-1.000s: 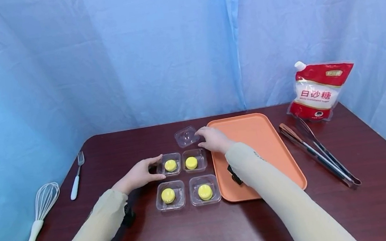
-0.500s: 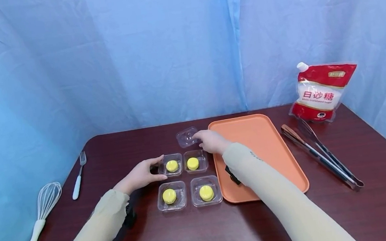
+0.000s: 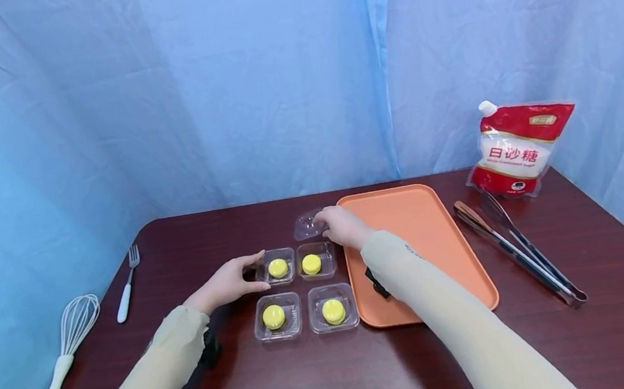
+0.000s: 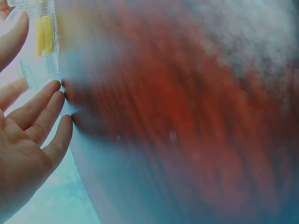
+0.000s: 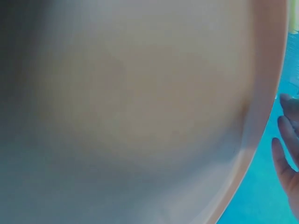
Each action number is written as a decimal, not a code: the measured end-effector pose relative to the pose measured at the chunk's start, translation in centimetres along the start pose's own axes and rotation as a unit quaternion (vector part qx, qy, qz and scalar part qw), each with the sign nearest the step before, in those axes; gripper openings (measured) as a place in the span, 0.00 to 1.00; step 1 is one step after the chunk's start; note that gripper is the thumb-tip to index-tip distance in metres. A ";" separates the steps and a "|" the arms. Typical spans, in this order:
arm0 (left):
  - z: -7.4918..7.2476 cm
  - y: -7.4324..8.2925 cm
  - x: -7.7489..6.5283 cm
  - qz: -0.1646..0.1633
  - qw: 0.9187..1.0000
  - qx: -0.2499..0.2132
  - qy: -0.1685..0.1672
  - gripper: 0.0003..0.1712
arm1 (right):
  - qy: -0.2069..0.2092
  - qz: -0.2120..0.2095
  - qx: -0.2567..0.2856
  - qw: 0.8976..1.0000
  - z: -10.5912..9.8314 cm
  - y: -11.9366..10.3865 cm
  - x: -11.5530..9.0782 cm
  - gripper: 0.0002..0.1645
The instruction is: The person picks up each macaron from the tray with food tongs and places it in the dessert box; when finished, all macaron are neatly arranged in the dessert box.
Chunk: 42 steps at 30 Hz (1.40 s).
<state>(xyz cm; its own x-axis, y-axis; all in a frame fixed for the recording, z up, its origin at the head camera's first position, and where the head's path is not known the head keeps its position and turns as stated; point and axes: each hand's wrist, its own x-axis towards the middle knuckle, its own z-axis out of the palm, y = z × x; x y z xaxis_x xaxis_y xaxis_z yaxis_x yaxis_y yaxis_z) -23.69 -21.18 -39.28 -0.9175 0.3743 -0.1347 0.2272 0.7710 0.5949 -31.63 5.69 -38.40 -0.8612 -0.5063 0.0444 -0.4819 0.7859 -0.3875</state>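
My left hand [image 3: 226, 282] holds the left side of the back-left clear plastic box [image 3: 290, 255], thumb at its front and fingers at its back. A yellow macaron [image 3: 277, 268] sits inside. In the left wrist view the other fingers [image 4: 46, 116] are spread. Behind the back-right box [image 3: 328, 255], which holds another macaron [image 3: 311, 264], my right hand [image 3: 344, 226] pinches the right edge of a clear plastic lid [image 3: 305, 226]. The lid tilts. Nearer me stand two more boxes, front-left [image 3: 297, 324] and front-right [image 3: 352, 318], each with one macaron.
Under my right forearm lies an orange tray [image 3: 406, 209]. Tongs [image 3: 521, 251] and an upright sugar bag [image 3: 520, 148] are at the right. On the left rest a fork [image 3: 128, 283] and a whisk [image 3: 65, 364]. A blue curtain [image 3: 277, 96] hangs behind the dark table [image 3: 310, 381].
The lid has shifted slightly right and tipped up in my right hand, whose fingers have closed on its edge. My left hand stays at the back-left box.
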 end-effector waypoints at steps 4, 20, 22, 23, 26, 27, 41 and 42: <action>0.2 -0.1 0.0 -0.003 1.000 0.007 -0.002 0.46 | 0.031 -0.002 0.000 1.000 -0.2 0.1 -0.4 0.16; -0.5 0.5 -0.1 -0.019 0.998 0.052 0.009 0.44 | 0.134 -0.012 0.050 0.990 -1.5 -0.7 -1.5 0.11; -0.7 0.7 -0.2 -0.021 0.998 0.057 0.026 0.43 | 0.152 -0.009 0.060 0.987 -1.8 -0.9 -1.6 0.11; -0.9 0.8 -0.3 -0.021 0.997 0.060 0.037 0.42 | 0.159 -0.007 0.069 0.985 -1.9 -0.9 -1.7 0.11; -1.2 1.1 -0.5 -0.005 0.994 0.075 0.076 0.41 | 0.181 -0.010 0.091 0.979 -2.2 -1.2 -2.1 0.12; -1.3 1.3 -0.6 0.002 0.992 0.082 0.092 0.40 | 0.185 -0.011 0.103 0.977 -2.3 -1.4 -2.2 0.13; -1.2 5.3 -0.8 0.155 0.945 0.176 0.229 0.54 | 0.173 0.005 0.350 0.921 -2.4 -3.5 -3.7 0.17; -1.1 5.5 -0.8 0.164 0.942 0.181 0.231 0.55 | 0.171 0.005 0.366 0.915 -2.3 -3.6 -3.8 0.17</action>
<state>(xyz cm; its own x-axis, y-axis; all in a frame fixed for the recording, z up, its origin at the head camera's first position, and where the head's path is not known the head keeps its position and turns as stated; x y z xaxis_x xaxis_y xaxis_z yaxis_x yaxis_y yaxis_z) -22.13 -17.80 -34.99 -0.8045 0.4228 0.4172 0.5423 0.8095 0.2252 -27.02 5.55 -35.06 -0.9255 -0.2605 0.2750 -0.3448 0.2785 -0.8964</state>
